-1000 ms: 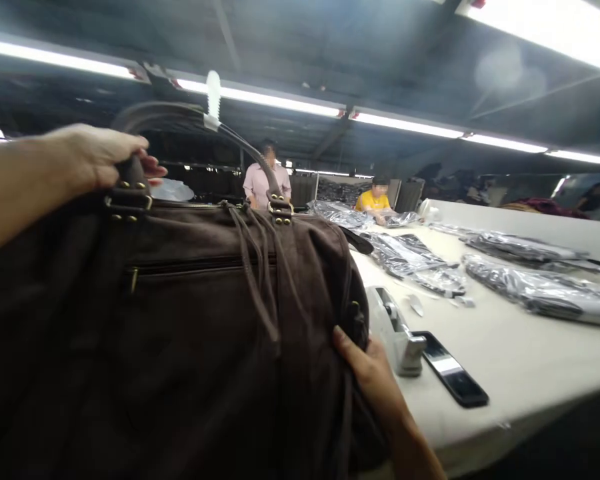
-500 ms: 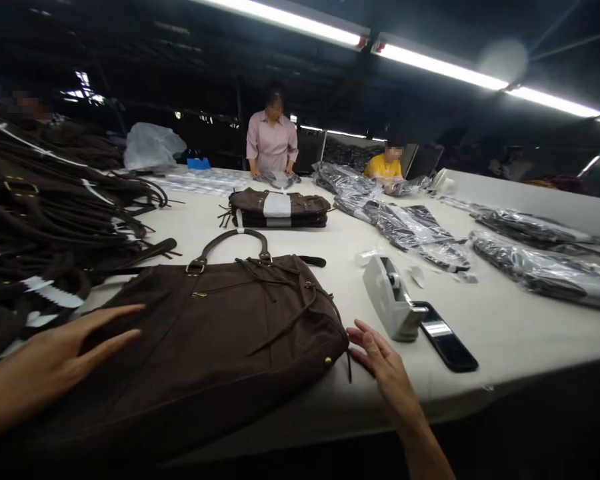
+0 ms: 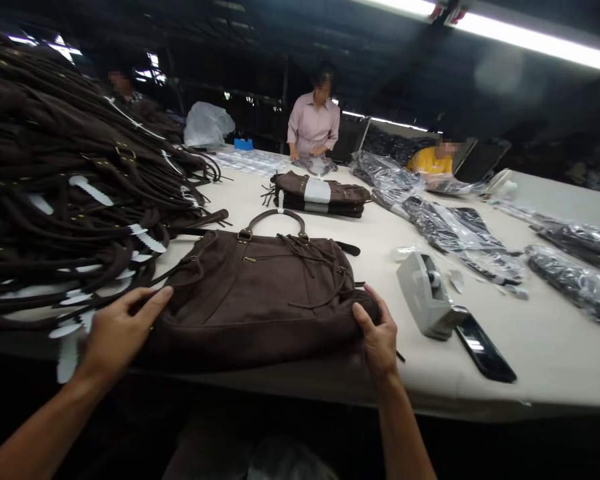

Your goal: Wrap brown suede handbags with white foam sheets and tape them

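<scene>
A dark brown handbag (image 3: 275, 287) lies flat along the table's near edge, its bottom facing me and its looped handle pointing away. Gold-coloured rings join the handle to the bag, and thin cords trail over its front. My left hand (image 3: 123, 327) grips the bag's lower left corner, thumb on top. On the opposite side, my right hand (image 3: 379, 330) is closed around the lower right corner, thumb on top as well. Parts of the fingers of both hands are hidden behind or under the bag.
To the left rises a big pile of brown bags (image 3: 80, 173) with white tags. Folded bags (image 3: 325, 193) lie beyond the handbag. A tape dispenser (image 3: 425, 297) and a phone (image 3: 485, 347) are at the right, near plastic-wrapped bags (image 3: 455, 230). Two people work across the table (image 3: 555, 360).
Both hands have closed on the bag's lower corners; before, they were open beside it. The bag now sits squarer to the table edge. The view has turned left.
</scene>
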Demonstrator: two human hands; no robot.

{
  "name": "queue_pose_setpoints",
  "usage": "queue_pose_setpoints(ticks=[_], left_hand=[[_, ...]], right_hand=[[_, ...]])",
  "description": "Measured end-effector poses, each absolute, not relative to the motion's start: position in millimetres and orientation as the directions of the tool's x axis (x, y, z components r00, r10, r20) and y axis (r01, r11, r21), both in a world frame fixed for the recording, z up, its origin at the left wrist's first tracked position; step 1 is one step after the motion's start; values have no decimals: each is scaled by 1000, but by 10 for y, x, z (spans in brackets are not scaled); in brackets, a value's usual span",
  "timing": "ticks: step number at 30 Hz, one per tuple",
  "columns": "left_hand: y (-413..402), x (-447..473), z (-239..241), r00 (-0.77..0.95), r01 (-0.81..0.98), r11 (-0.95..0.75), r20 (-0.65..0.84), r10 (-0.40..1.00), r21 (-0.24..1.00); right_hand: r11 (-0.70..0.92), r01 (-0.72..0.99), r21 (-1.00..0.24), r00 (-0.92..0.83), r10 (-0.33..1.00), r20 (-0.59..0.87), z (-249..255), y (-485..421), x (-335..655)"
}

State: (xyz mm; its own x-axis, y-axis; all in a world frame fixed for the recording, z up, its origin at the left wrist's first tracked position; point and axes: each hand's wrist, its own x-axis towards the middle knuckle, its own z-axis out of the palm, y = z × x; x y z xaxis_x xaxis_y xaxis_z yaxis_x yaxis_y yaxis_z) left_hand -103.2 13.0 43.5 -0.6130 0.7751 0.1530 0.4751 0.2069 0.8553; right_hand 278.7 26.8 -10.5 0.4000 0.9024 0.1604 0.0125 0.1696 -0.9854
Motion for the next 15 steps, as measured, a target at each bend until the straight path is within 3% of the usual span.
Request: queue_pose_setpoints(ticks=[3, 8, 11, 15], left_hand=[[491, -829, 622, -597, 370, 60, 188, 780, 927], [783, -599, 759, -683, 346, -128, 343, 645, 930], [851, -563, 539, -641, 529, -179, 529, 556, 829], [1079, -593, 182, -469, 757, -157, 694, 546, 635]], right_hand=[[217, -20, -976, 489, 854, 179, 55, 436, 2847], [270, -40, -962, 625, 758, 187, 216, 353, 3040], [294, 178, -939, 672, 661, 334, 61, 187, 3107], [249, 571, -782, 534, 611, 584, -210, 265, 3141]])
